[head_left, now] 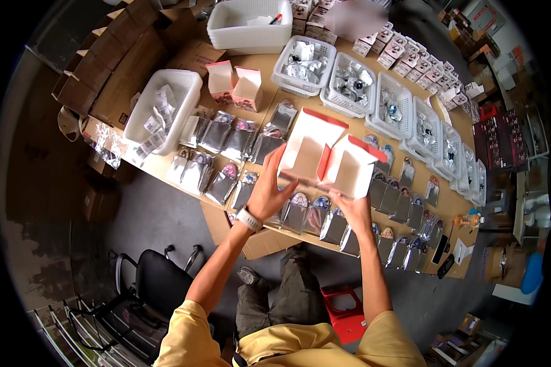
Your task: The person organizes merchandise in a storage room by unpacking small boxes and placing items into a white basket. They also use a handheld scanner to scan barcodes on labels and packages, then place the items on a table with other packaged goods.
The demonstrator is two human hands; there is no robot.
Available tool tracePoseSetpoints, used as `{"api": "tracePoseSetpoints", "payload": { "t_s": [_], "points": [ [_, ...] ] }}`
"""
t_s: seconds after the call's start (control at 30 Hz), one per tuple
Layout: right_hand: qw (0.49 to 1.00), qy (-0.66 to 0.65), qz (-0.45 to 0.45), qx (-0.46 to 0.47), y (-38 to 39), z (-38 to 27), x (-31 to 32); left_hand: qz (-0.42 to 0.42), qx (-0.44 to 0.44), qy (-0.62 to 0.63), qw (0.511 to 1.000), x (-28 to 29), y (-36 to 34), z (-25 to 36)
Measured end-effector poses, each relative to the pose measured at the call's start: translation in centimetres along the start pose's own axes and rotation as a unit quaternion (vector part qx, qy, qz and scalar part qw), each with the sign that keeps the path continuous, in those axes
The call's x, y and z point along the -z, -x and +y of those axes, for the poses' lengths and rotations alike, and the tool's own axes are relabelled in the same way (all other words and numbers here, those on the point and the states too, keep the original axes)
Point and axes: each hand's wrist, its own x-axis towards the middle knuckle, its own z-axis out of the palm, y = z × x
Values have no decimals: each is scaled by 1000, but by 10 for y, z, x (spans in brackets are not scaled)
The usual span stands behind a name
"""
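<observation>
Two small open cardboard boxes, white inside with red edges, are held up side by side over the table (260, 64). My left hand (270, 191) is closed around the lower left side of the left box (303, 156), with the thumb underneath. The right box (350, 168) is gripped near its lower edge by my right hand (354, 211). Both boxes face up and their insides look bare. Below and around them lie rows of silver foil packets with colourful rounded tops (223, 183), partly hidden by my hands.
Two more open red-and-white boxes (247, 90) stand behind. A white basket (193, 82) holds small packets at left. Several baskets (395, 131) of packets run along the right, beside rows of small cartons (410, 61). A chair (162, 278) and red stool (347, 321) stand below.
</observation>
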Motion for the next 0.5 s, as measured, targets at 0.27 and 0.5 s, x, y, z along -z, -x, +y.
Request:
{"api": "tracePoseSetpoints", "payload": {
  "t_s": [0.27, 0.5],
  "points": [
    [995, 32, 63, 63, -187, 91, 31, -61, 148, 159, 974, -105, -158, -122],
    [995, 76, 39, -43, -196, 171, 26, -62, 199, 26, 978, -139, -159, -211]
  ]
}}
